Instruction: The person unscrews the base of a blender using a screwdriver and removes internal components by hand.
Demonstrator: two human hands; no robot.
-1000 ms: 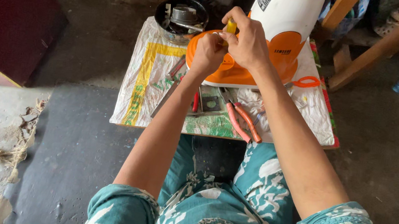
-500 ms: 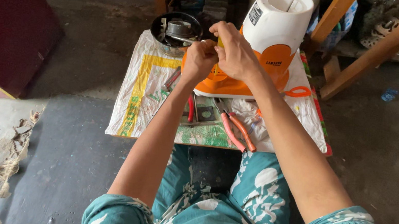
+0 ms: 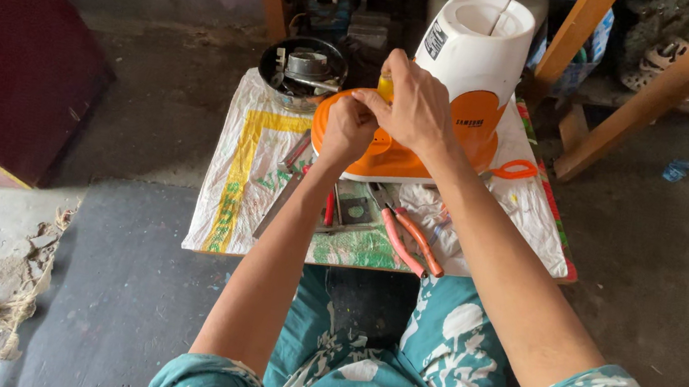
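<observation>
An orange and white kitchen appliance base (image 3: 470, 67) stands on a low table covered with a printed white sack cloth (image 3: 250, 162). My right hand (image 3: 415, 105) is closed around a yellow-handled tool (image 3: 386, 87), held upright over the orange base plate (image 3: 394, 160). My left hand (image 3: 349, 127) is closed in a fist just beside it, resting on the orange plate; what it pinches is hidden.
Red-handled pliers (image 3: 405, 238) lie on the cloth near the table's front edge, with a flat metal bar (image 3: 280, 202) and small tools to their left. A dark bowl of metal parts (image 3: 303, 71) sits at the back left. Wooden legs (image 3: 646, 92) rise at right.
The view has shifted, so the table sits lower and further right in frame. Both hands have stayed together on the orange base with the tool.
</observation>
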